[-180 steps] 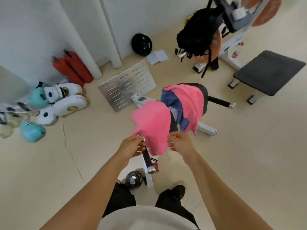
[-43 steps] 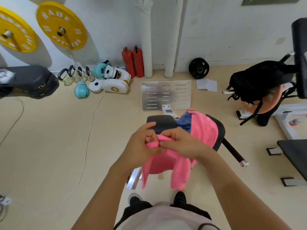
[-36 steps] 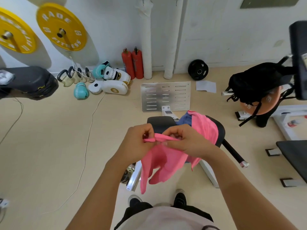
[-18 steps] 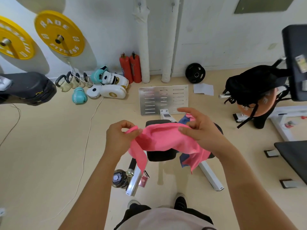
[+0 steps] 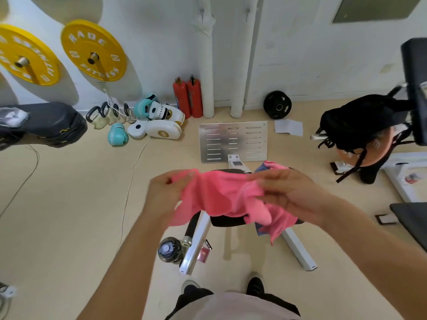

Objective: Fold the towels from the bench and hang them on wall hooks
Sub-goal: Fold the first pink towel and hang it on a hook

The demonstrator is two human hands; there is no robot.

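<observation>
While both hands are raised over the bench (image 5: pixel 227 221), the scene reads as follows.

Landmark: the bench, a dark padded seat on a white frame, directly below the hands.

Pink towel (image 5: pixel 221 195): held in the air above the bench seat, stretched sideways between the two hands, sagging in the middle with loose ends hanging down on each side; it is blurred.

Left hand (image 5: pixel 165 195): to the left of the bench seat, fingers curled around the left end of the pink towel, gripping it.

Right hand (image 5: pixel 286 192): over the right part of the bench seat, thumb and fingers pinching the right end of the pink towel; the exact finger positions are blurred.

Hands together or apart: apart, with the towel spanning the gap between them.

Other towels (image 5: pixel 280 219): a second pink one and a blue one draped over the right side of the bench seat, partly hidden behind the right hand.

Wall hooks (image 5: pixel 202 12): two small hooks high on the wall beyond the bench, nothing on them.

Metal plate (image 5: pixel 233 140): lying on the floor just behind the bench.

Water bottle (image 5: pixel 169 249): on the floor beside the front left foot of the bench.

Red cylinders (image 5: pixel 188 98): standing against the wall, behind the bench and to its left.

Black bag (image 5: pixel 360 121): well to the right of the bench.
</observation>
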